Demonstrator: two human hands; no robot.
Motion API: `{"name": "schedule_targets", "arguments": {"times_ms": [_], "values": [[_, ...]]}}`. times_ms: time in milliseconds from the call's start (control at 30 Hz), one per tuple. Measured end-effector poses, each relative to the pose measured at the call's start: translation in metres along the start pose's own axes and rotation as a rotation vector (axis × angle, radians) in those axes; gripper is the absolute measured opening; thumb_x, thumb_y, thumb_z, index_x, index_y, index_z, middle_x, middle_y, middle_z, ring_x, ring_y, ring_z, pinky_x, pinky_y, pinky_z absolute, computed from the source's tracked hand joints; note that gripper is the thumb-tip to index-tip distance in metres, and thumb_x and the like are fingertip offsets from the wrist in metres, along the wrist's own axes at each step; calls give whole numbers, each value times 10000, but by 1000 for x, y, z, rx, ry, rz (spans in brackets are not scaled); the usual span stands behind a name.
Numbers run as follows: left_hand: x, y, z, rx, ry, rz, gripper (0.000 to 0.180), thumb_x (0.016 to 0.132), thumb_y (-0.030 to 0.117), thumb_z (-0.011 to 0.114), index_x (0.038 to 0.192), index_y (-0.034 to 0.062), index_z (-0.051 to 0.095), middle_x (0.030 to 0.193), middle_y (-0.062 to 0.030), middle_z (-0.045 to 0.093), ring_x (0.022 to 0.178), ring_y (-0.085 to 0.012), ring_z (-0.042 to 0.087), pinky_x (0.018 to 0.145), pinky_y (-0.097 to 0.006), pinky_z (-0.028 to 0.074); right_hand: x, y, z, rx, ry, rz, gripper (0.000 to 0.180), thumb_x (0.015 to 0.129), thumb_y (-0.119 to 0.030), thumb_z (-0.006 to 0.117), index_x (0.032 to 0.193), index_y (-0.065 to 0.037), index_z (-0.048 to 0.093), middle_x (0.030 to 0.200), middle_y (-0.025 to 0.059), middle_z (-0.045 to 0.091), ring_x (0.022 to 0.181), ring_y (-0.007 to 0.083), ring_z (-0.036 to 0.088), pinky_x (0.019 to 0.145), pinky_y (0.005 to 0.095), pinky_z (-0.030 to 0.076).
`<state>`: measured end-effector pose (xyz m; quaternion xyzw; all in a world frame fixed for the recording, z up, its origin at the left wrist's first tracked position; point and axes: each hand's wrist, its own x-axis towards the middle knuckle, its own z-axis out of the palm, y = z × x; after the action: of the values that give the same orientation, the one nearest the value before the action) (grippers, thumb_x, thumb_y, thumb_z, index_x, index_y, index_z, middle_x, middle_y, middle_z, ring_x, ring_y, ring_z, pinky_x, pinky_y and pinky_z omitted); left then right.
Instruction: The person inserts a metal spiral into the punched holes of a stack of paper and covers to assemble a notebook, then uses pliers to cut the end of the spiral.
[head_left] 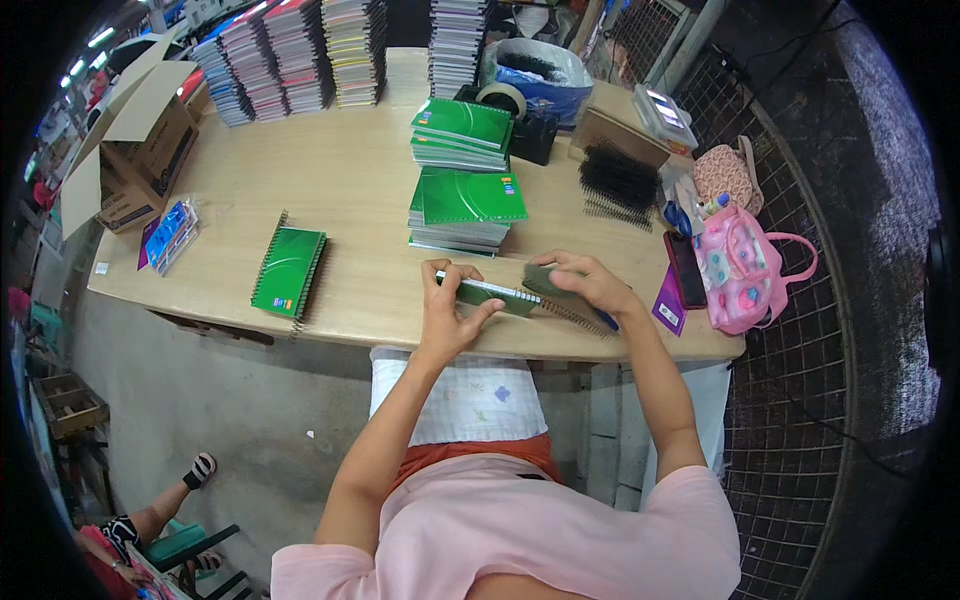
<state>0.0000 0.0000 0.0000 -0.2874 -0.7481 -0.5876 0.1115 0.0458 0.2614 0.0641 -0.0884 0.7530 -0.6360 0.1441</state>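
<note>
My left hand (450,312) grips a green-covered notebook (512,302) near the table's front edge, fingers and thumb closed on it with its bound edge up. A black spiral wire coil (572,317) runs from the notebook's right end. My right hand (594,285) is closed on a dark grey-green block-like pad (541,279), held against or just above the coil; I cannot tell whether they touch. A small blue piece (606,321) shows under the right hand, its kind unclear. To the left lies a finished-looking stack of green spiral notebooks (290,270), with coil ends sticking out.
Green notebooks (472,198) are piled ahead. Behind stand tall notebook stacks (355,50), a tape roll (502,98) and a lined bucket (540,75). Loose black coils (618,182), a phone (685,268) and a pink bag (745,265) lie right; an open carton (140,150) stands left.
</note>
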Motion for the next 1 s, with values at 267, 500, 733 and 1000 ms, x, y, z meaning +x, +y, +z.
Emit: {"name": "schedule_targets", "arguments": {"times_ms": [267, 500, 733, 1000], "values": [[11, -7, 2, 22, 15, 8, 407, 692, 171, 889, 943, 34, 600, 1033, -144, 453, 1009, -305, 469, 835, -399, 458, 11, -4, -7, -131, 44, -31, 435, 963, -325, 625, 1215, 28, 662, 1206, 76, 668, 1145, 179, 576, 1038, 313, 395], [4, -6, 11, -36, 43, -68, 455, 680, 210, 903, 923, 28, 565, 1030, -118, 410, 984, -279, 456, 872, -370, 431, 12, 14, -15, -980, 412, -101, 285, 916, -364, 668, 1072, -155, 782, 1321, 151, 600, 1235, 336, 532, 1041, 388, 415], [1, -8, 17, 7, 140, -23, 467, 681, 279, 908, 936, 36, 601, 1010, -138, 402, 970, -299, 453, 831, -392, 446, -12, -14, 35, -789, 339, -161, 293, 886, -316, 683, 1038, -76, 754, 1241, 122, 611, 1178, 332, 533, 1000, 448, 428], [1, -7, 20, 38, 197, 5, 443, 677, 233, 908, 917, 41, 589, 997, -113, 401, 962, -270, 428, 825, -373, 423, -7, -20, 79, -902, 525, -219, 188, 821, -133, 726, 986, -46, 723, 1160, 111, 624, 1090, 326, 566, 954, 431, 444]]}}
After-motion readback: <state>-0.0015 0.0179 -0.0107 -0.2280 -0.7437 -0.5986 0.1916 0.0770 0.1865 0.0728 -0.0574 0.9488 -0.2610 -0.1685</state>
